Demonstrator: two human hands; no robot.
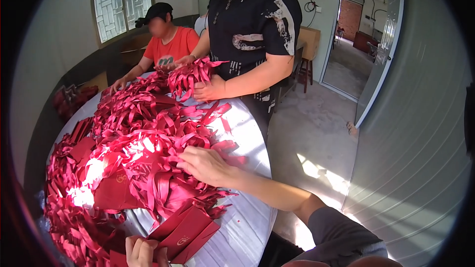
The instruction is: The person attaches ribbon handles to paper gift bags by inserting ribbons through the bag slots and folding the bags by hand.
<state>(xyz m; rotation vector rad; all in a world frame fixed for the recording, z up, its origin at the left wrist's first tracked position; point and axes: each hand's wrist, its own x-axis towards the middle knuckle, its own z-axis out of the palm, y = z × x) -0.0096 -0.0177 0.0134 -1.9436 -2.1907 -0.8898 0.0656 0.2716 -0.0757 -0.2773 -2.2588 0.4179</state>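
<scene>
Red paper gift bags with ribbon handles lie in a large tangled pile (148,123) on a round table. At the near edge my left hand (141,252) is closed on a flat red gift bag (118,258), its lower part cut off by the picture's edge. Just right of that hand lie several folded red gift bags (185,235) with a gold emblem, side by side. My right hand (205,165) reaches over the right side of the pile, fingers curled and pinching a red ribbon handle (175,160). Its fingertips are partly hidden among the ribbons.
A light cover drapes the table (252,141). Across it, a person in a dark patterned shirt (252,24) holds a bundle of red ribboned bags (190,76). A person in an orange-red shirt (175,47) reaches into the pile's far side. An open door (383,54) stands at the right.
</scene>
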